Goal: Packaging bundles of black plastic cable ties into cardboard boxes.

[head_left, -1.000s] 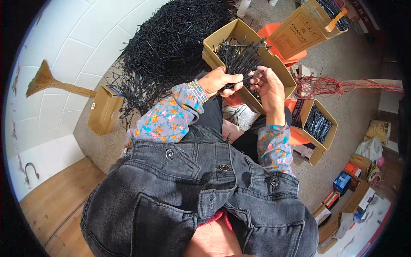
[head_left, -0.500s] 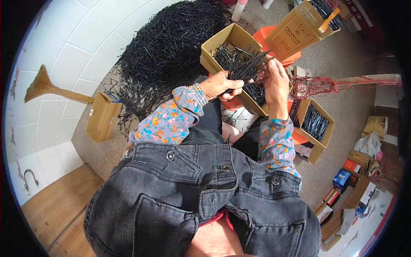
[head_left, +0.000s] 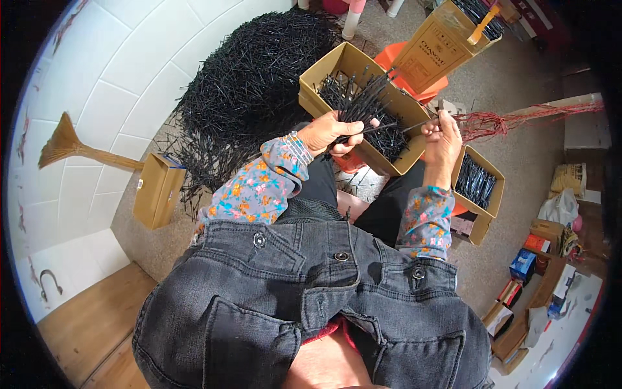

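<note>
My left hand (head_left: 334, 133) is closed round a bundle of thin black strips (head_left: 364, 98), whose far ends fan out up and to the right. Off to the right, my right hand (head_left: 444, 137) is raised with thumb and fingers pinched on the end of one thin black strip (head_left: 409, 128). That strip stretches across from beside the left hand. Under both hands stands an open cardboard box (head_left: 353, 59) with many loose black strips in it. The strips look like plastic ties, but their exact kind is too small to tell.
A large heap of black strips (head_left: 253, 71) lies at the far left. Red strings (head_left: 486, 123) hang on a pale bar at the right. A smaller box of strips (head_left: 476, 181), a tall carton (head_left: 427, 55), a broom (head_left: 84, 146) and a narrow box (head_left: 157, 194) stand around.
My right hand has moved right, away from the bundle, with a single strip pinched in it. The left hand keeps the bundle in nearly the same place.
</note>
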### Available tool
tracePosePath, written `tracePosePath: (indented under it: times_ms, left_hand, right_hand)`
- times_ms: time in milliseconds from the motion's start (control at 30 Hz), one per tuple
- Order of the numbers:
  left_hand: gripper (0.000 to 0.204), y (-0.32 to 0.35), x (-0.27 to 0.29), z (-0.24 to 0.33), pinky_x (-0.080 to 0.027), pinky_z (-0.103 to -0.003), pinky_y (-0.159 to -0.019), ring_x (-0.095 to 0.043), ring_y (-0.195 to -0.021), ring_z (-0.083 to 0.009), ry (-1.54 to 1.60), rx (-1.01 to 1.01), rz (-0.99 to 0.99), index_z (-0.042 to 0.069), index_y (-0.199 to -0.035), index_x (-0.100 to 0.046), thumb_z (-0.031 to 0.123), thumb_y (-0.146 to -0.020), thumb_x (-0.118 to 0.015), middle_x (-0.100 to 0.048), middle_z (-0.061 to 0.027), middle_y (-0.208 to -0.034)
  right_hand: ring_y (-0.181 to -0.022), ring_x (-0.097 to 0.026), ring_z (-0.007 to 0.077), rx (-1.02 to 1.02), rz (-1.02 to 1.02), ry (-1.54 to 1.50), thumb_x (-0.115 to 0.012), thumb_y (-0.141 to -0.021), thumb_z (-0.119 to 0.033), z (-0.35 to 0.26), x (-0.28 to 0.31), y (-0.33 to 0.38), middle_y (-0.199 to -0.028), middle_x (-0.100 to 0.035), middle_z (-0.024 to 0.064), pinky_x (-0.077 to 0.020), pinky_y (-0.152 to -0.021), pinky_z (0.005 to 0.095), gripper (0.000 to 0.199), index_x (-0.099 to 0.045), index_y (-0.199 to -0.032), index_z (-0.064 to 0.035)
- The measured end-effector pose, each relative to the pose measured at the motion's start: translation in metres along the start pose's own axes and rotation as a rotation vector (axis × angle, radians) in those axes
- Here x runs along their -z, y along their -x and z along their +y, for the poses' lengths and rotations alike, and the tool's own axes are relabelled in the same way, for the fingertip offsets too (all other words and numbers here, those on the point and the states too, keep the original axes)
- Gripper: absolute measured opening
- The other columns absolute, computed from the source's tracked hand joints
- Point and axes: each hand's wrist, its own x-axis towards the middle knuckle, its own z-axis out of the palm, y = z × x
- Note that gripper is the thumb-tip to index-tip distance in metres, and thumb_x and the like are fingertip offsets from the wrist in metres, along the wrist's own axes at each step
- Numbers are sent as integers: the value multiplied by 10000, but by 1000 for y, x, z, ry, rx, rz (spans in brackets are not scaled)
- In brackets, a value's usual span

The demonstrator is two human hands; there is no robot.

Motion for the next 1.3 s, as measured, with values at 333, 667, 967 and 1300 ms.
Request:
tracePosePath:
  times_ms: [333,667,967,1300]
  left_hand:
    - [337,2,0,4,-295,-178,-382,-370,-435,-51,167,24,-52,4,-1199,-450,186,-917,-475,-430,4,-652]
    - [311,0,3,4,-287,-182,-374,-361,-436,-51,138,-26,7,5,-1174,-461,191,-925,-459,-422,5,-648]
    - [299,-3,5,1,-287,-186,-373,-362,-440,-52,141,-112,12,21,-1169,-458,202,-931,-447,-421,10,-645]
    - [308,-3,3,-1,-294,-187,-383,-374,-449,-62,119,-165,145,41,-1181,-450,207,-922,-468,-427,3,-660]
  right_hand:
    - [-506,-464,137,18,33,114,-625,-815,-110,2,-4,7,-595,-474,31,-401,-459,263,133,-516,-780,-41]
    - [-606,-487,185,-119,-137,-183,-518,-821,-77,-1,8,13,-674,-499,76,-421,-542,314,54,-512,-821,-23]
    - [-660,-536,213,-173,-195,-148,-499,-827,-49,2,-1,34,-742,-545,107,-466,-586,331,56,-525,-864,-17]
    - [-654,-591,190,-425,-379,317,-518,-833,-41,38,-32,92,-785,-604,123,-485,-579,275,194,-560,-1006,35]
